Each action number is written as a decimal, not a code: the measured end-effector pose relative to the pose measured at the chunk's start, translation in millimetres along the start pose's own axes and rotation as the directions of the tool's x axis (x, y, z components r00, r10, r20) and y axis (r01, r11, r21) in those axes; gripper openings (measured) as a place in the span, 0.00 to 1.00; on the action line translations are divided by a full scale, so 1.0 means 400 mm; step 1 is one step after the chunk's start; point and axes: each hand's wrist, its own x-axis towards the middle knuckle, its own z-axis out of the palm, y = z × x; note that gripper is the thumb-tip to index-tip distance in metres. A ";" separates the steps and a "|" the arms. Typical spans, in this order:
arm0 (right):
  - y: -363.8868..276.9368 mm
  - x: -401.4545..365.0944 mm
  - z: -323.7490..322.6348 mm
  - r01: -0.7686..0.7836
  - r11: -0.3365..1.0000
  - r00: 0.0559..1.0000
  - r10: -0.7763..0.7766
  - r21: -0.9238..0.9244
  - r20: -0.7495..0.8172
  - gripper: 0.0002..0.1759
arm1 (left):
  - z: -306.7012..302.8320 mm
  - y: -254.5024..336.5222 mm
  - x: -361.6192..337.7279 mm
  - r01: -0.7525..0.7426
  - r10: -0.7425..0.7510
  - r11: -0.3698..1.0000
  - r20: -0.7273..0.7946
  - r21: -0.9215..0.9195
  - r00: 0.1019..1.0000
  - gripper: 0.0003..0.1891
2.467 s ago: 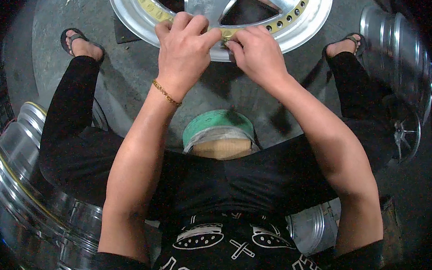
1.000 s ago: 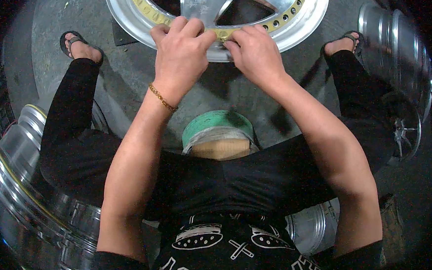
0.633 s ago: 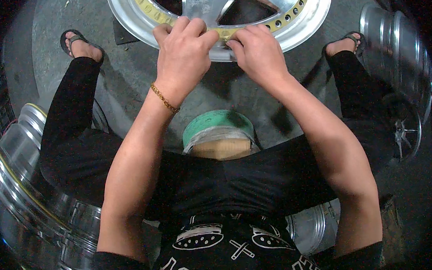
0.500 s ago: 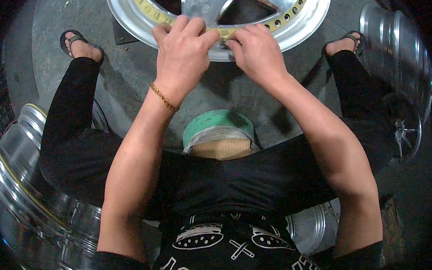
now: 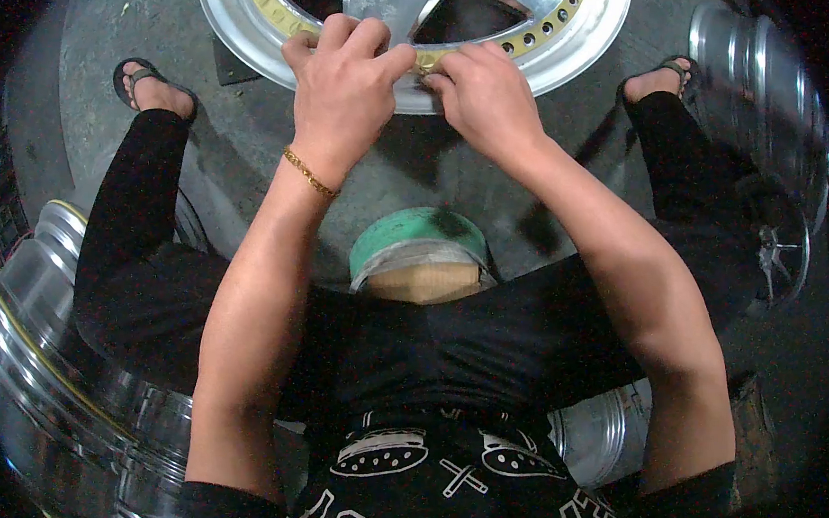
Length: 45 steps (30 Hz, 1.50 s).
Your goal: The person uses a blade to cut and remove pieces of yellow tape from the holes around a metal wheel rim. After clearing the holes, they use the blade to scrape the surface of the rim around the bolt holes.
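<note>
A silver car wheel (image 5: 569,71) lies at the top of the head view, with its far part cut off. Yellow tape (image 5: 271,9) runs round the ring inside its lip; on the right, dark round holes show through it. My left hand (image 5: 345,88) rests over the near edge, fingers bent and closed at the tape; what its fingertips hold is hidden. Close beside it, my right hand (image 5: 488,88) pinches at the yellow strip with thumb and forefinger. A small yellow patch shows between the two hands.
More silver wheel rims (image 5: 39,320) stand at the left, and another rim (image 5: 756,96) at the right. A small spoked wheel (image 5: 773,254) is near my right knee. Between my legs is a round green-edged seat (image 5: 417,228). My sandalled feet flank the wheel.
The wheel and both hands sit slightly higher and further left in view. My left hand has shifted a little away from my right along the rim; both stay at the tape.
</note>
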 end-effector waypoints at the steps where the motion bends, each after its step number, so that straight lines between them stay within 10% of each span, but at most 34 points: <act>1: 0.000 0.000 -0.001 0.002 1.000 1.000 -0.002 -0.001 0.000 0.08 | -0.002 0.001 0.001 0.001 -0.001 1.000 -0.002 0.001 1.000 0.07; 45: 0.001 0.000 -0.003 0.024 0.999 1.000 -0.023 -0.036 0.009 0.09 | -0.008 0.005 -0.004 0.001 -0.001 1.000 0.007 0.015 1.000 0.06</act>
